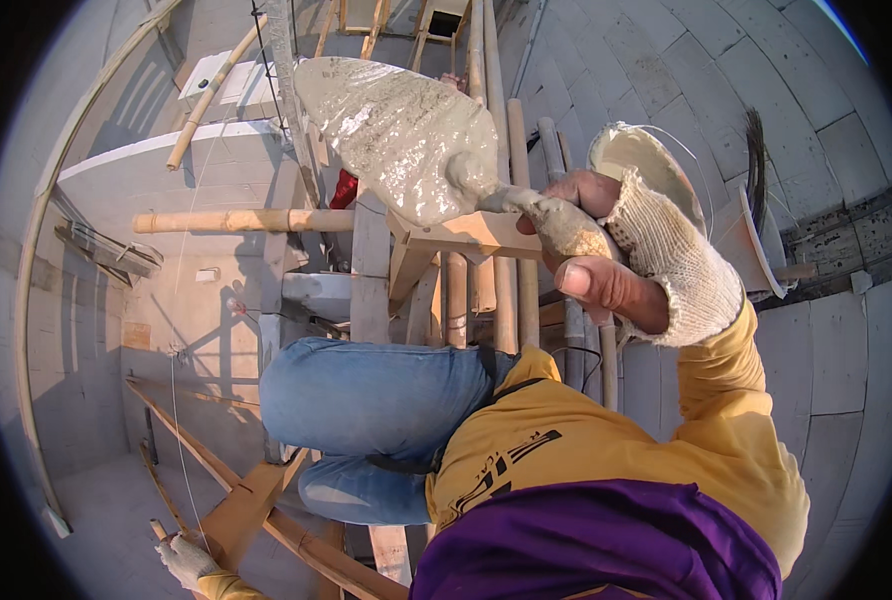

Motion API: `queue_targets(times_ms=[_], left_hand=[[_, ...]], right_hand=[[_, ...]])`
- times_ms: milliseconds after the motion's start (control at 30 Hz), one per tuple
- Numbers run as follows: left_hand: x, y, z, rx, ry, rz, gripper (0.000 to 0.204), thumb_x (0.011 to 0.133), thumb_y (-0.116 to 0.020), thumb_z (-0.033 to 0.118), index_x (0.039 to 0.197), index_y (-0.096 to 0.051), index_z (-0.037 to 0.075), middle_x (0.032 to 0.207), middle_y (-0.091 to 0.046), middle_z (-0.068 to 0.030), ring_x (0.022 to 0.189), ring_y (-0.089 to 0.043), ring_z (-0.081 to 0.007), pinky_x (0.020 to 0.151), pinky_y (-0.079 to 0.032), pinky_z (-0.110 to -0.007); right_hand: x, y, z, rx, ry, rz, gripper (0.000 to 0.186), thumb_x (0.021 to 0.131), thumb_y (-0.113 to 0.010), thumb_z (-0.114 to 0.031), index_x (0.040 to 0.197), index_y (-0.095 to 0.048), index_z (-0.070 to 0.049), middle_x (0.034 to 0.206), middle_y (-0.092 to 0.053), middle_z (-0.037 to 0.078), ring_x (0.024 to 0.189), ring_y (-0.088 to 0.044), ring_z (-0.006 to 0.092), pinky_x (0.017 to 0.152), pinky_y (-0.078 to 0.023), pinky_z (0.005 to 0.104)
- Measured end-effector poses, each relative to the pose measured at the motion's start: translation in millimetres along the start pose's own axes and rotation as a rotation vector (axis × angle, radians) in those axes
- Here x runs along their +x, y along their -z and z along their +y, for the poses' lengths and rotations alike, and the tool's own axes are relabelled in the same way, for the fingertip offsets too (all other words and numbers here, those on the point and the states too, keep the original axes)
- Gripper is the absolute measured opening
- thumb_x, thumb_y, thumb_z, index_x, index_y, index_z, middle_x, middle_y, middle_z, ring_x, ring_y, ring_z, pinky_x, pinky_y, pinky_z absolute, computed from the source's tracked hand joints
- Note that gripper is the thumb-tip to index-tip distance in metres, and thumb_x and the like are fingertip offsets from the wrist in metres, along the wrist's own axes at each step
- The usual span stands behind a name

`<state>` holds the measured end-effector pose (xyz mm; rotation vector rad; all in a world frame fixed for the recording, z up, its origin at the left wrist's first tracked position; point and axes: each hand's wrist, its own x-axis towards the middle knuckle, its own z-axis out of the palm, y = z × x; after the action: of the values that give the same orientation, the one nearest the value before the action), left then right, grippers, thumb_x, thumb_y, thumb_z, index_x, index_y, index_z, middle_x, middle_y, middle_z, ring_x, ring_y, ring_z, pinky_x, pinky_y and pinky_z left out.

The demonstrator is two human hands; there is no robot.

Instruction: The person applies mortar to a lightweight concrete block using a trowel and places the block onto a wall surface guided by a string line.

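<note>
My right hand (pixel 656 265), in a knitted white glove with bare fingertips, is closed round the mortar-smeared handle of a trowel (pixel 406 135). Wet grey mortar coats its broad, pointed blade, raised toward the upper left. A bucket (pixel 656 160) with a pale, crusted inside stands just behind that hand. Far off at the lower left, my left hand (pixel 188 560) is gloved too, its fingers curled beside a small wooden end (pixel 158 527) and a wooden board (pixel 241 515). What it grips is partly hidden.
Long poles (pixel 506 250) and timbers run beneath me as scaffolding. A pale block wall (pixel 766 90) rises on the right. On the left a thin string (pixel 178 400) hangs over a lower floor, and a horizontal pole (pixel 241 221) juts out. My bent leg in jeans (pixel 376 395) rests mid-view.
</note>
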<state>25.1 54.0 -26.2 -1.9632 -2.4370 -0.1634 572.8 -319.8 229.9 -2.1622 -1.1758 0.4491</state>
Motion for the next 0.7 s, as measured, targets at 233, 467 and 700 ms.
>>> queue_targets(times_ms=[233, 467, 700], left_hand=[[7, 2, 14, -0.045, -0.031, -0.145, 0.057, 0.094, -0.044, 0.039, 0.135, -0.063, 0.004, 0.143, -0.058, -0.0224, 0.131, -0.054, -0.0418, 0.11, -0.039, -0.048], [87, -39, -70, -0.149, -0.015, -0.173, 0.056, 0.095, -0.042, 0.037, 0.134, -0.062, 0.003, 0.148, -0.054, -0.0234, 0.134, -0.052, -0.0418, 0.111, -0.039, -0.047], [40, -28, -29, -0.046, -0.11, -0.157, 0.056, 0.095, -0.042, 0.038, 0.135, -0.063, 0.006, 0.144, -0.057, -0.0235, 0.13, -0.054, -0.042, 0.109, -0.04, -0.049]], right_hand=[[-116, 133, 30, -0.732, -0.302, 0.309, 0.038, 0.086, -0.082, -0.022, 0.115, -0.066, -0.003, 0.087, -0.068, 0.01, 0.075, -0.065, 0.0202, 0.075, -0.056, 0.0348], [-80, 97, 72, -1.267, -0.618, 0.014, 0.025, 0.083, -0.077, -0.027, 0.094, -0.07, -0.006, 0.089, -0.073, 0.016, 0.084, -0.071, 0.0379, 0.075, -0.057, 0.045], [-109, 138, 119, -0.629, -0.581, 0.015, 0.034, 0.091, -0.078, -0.031, 0.108, -0.071, -0.003, 0.072, -0.067, 0.007, 0.063, -0.065, 0.0188, 0.06, -0.054, 0.0332]])
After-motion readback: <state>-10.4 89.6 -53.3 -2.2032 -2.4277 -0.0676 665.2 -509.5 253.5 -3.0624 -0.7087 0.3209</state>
